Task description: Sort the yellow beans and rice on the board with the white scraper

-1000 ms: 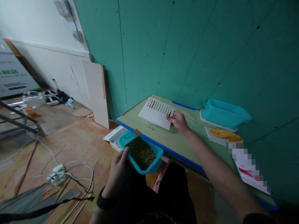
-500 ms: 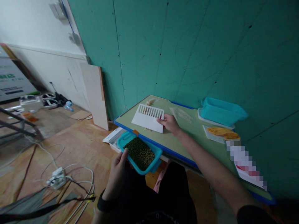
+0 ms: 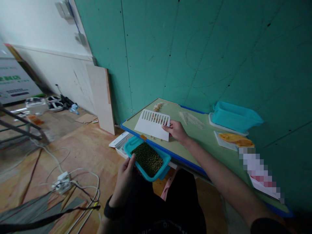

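Note:
My left hand (image 3: 125,177) grips the near left rim of a turquoise plastic tub (image 3: 159,174), held just below the table's front edge. Dark green beans (image 3: 143,154) fill much of the tub, with yellowish ones among them towards the right. In my right hand (image 3: 177,130) is a white slotted scraper (image 3: 153,127), held at its right end, thumb on top. It is tilted over the table top (image 3: 192,143), slots at the far side. Pale yellow beans (image 3: 158,107) lie behind it and show through the slots; a few lie by its near edge.
A thin spread of whitish grains (image 3: 191,119) lies farther right on the table. Beyond are an empty-looking turquoise bin (image 3: 235,113) on a white lid and a yellow cloth (image 3: 236,139). A power strip with cables (image 3: 62,182) lies on the floor at left.
The scraper has shifted slightly towards me and the table's front edge, uncovering more of the beans behind it. The tub stays in my left hand. The camera view has turned slightly left.

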The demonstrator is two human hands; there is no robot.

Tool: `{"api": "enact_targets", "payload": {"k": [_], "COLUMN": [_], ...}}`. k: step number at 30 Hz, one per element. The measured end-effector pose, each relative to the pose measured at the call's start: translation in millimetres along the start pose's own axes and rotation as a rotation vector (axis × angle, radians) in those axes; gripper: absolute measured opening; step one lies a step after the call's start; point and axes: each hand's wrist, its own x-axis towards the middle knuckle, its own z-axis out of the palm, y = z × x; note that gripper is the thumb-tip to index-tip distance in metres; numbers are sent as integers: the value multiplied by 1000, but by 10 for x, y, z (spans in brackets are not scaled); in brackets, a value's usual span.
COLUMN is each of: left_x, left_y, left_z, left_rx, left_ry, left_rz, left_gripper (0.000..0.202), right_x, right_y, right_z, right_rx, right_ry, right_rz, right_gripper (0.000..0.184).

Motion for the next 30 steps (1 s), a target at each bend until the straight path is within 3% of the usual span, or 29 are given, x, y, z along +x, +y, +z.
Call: {"api": "enact_targets", "payload": {"k": [9, 15, 21, 30], "left_x": [-5, -93, -112, -107], "left_y": [25, 39, -83, -211], "left_z": [22, 127, 234, 241], "left_rx": [33, 92, 77, 59], "left_ry": [-2, 66, 106, 60], "left_rz": [5, 32, 79, 69], "left_gripper": [44, 43, 45, 45], "right_x": [-40, -81, -217, -336], "right_y": [14, 58, 26, -118], "right_z": [35, 70, 101, 5], "right_rx": [10, -73, -230, -355], "right_ry": [-23, -16, -10, -63], "right_rz": [-14, -93, -242, -305], "right_gripper": [36, 27, 24, 23]}}
